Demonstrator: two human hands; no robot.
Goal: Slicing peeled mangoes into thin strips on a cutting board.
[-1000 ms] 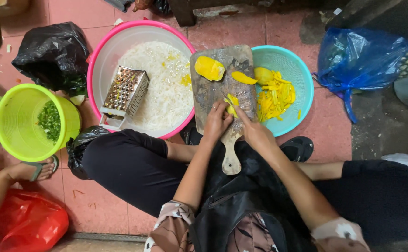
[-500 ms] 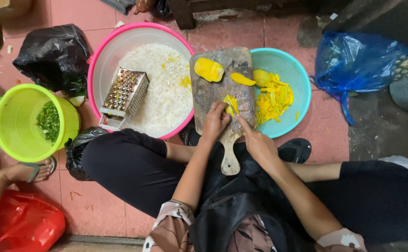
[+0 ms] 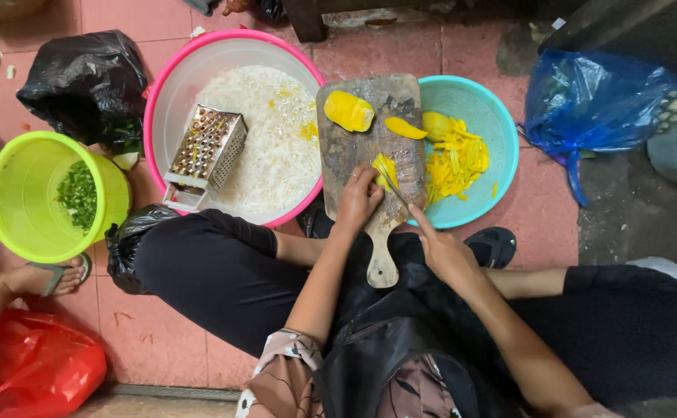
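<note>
A wooden cutting board [image 3: 358,139] lies across a pink basin and a teal basket. My left hand [image 3: 356,200] presses a yellow fruit slice [image 3: 386,169] onto the board. My right hand [image 3: 441,249] grips a knife [image 3: 397,193] whose blade meets that slice. Two more yellow pieces, a big one [image 3: 349,111] and a thin one [image 3: 404,128], rest at the board's far end. The teal basket [image 3: 499,133] holds yellow strips [image 3: 456,157].
The pink basin [image 3: 170,93] holds white shreds and a metal grater [image 3: 202,157]. A lime bucket [image 3: 21,205] with chopped greens stands left. Black bags [image 3: 83,81], a red bag [image 3: 37,368] and a blue bag [image 3: 594,97] lie around. Another person's foot in a sandal [image 3: 52,275] is at left.
My right hand has drawn back toward me along the board's handle with the knife. My left hand stays on the yellow slice.
</note>
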